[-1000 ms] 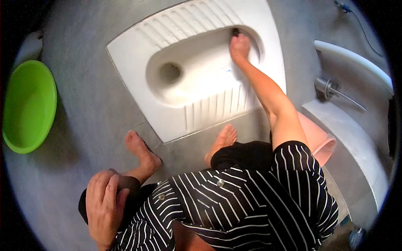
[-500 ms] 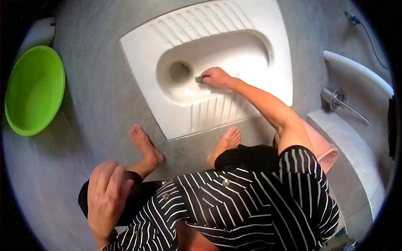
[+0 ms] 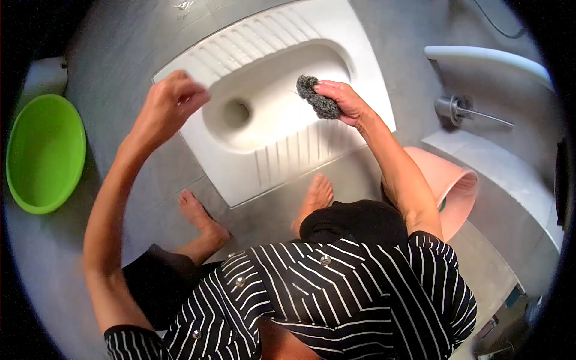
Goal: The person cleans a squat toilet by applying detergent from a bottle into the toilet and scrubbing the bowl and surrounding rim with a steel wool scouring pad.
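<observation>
The person's right hand [image 3: 343,101] grips a grey scouring pad [image 3: 318,99], thumb on top, with the rest of the fingers mostly hidden beneath. The pad shows over the middle of the bowl of a white squat toilet [image 3: 234,174], to the right of the drain hole [image 3: 236,113]; it looks raised, but the exact gap to the ceramic cannot be told. A few loose strands stick out from its left side.

The left hand [image 3: 174,99] hangs over the left edge of the toilet, its fingers curled in toward the thumb. The fingertips are blurred, so whether they are pressed together or slightly apart cannot be told.

Two bare feet [image 3: 315,195] stand on the grey floor [image 3: 135,198] at the near side of the toilet. The person wears a black shirt [image 3: 336,294] with white stripes. A green basin [image 3: 47,153] is at the far left of the scene, well apart from the toilet. On the right, a pink bucket [image 3: 429,165] lies partly behind the right forearm, near a metal fitting [image 3: 450,110] with a thin rod.
</observation>
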The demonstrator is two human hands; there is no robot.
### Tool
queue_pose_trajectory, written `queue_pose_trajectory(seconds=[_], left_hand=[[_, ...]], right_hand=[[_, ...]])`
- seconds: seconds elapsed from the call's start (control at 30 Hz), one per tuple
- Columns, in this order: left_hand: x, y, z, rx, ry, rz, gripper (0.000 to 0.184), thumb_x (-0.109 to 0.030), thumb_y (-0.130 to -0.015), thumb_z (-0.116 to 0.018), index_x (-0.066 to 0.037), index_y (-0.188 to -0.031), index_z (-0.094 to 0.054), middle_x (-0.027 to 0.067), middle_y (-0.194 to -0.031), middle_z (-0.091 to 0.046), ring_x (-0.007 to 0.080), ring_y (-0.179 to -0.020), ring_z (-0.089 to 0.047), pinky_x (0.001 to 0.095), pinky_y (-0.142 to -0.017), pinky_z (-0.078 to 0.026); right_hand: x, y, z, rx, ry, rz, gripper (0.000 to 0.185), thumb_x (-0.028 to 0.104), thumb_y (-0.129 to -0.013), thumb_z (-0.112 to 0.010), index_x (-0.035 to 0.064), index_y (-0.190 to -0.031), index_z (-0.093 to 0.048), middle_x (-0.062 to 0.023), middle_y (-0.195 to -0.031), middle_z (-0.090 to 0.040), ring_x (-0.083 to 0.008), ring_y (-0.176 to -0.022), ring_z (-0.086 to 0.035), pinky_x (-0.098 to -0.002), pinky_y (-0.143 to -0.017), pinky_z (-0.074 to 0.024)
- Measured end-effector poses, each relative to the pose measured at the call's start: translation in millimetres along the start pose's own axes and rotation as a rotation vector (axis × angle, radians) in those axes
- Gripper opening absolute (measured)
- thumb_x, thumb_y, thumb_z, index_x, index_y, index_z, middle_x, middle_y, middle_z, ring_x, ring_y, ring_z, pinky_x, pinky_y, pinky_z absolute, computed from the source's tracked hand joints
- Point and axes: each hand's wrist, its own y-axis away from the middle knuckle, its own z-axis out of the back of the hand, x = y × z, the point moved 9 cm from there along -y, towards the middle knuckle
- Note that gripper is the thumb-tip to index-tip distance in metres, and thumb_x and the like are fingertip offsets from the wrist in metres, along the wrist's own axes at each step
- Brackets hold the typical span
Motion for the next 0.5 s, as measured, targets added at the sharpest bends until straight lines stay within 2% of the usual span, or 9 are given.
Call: queue_pose_trajectory(seconds=[0.1,0.17,0.3,0.4,0.5], left_hand=[[-8,-35,-39,-0.064,0.296,0.055,0.016,-0.015,-0.086,-0.067,-0.002,-0.094,-0.071,0.0066,-0.085,-0.060,0.0162,-0.078,-0.058,0.0295,-0.068,-0.048],[-12,-48,-73,-0.069,0.328,0.004,0.022,-0.018,-0.085,-0.069,-0.004,-0.101,-0.071,0.0057,-0.090,-0.059,0.0165,-0.080,-0.057,0.0298,-0.071,-0.048],[-42,-48,-98,-0.054,0.344,0.015,0.035,-0.025,-0.081,-0.074,-0.005,-0.109,-0.068,0.0059,-0.095,-0.058,0.0172,-0.085,-0.056,0.0310,-0.074,-0.048],[-49,-49,-117,-0.023,0.527,0.026,0.041,-0.028,-0.078,-0.077,-0.005,-0.111,-0.068,0.0060,-0.093,-0.057,0.0171,-0.085,-0.055,0.0313,-0.074,-0.047],[-57,-46,-121,-0.003,0.619,0.070,0.033,-0.025,-0.079,-0.076,-0.002,-0.102,-0.070,0.0088,-0.089,-0.059,0.0190,-0.081,-0.058,0.0322,-0.072,-0.048]], right_hand=[[20,18,-12,-0.009,0.024,0.068,0.022,0.016,-0.090,-0.062,0.0004,-0.105,-0.062,-0.0046,-0.091,-0.065,-0.0101,-0.072,-0.061,-0.0247,-0.060,-0.0519],[26,29,-18,-0.021,0.027,0.101,0.023,0.016,-0.090,-0.062,0.0001,-0.107,-0.062,-0.0049,-0.092,-0.066,-0.0102,-0.072,-0.061,-0.0245,-0.061,-0.0522],[34,43,-28,-0.026,0.018,0.145,0.027,0.015,-0.090,-0.061,-0.0008,-0.112,-0.061,-0.0059,-0.094,-0.067,-0.0107,-0.073,-0.063,-0.0244,-0.061,-0.0526],[36,54,-41,0.000,0.007,0.169,0.030,0.014,-0.090,-0.061,-0.0015,-0.116,-0.060,-0.0065,-0.096,-0.067,-0.0108,-0.075,-0.063,-0.0245,-0.063,-0.0529],[37,59,-50,0.024,-0.010,0.190,0.032,0.013,-0.090,-0.060,-0.0021,-0.118,-0.059,-0.0065,-0.097,-0.067,-0.0106,-0.077,-0.063,-0.0243,-0.067,-0.0530]])
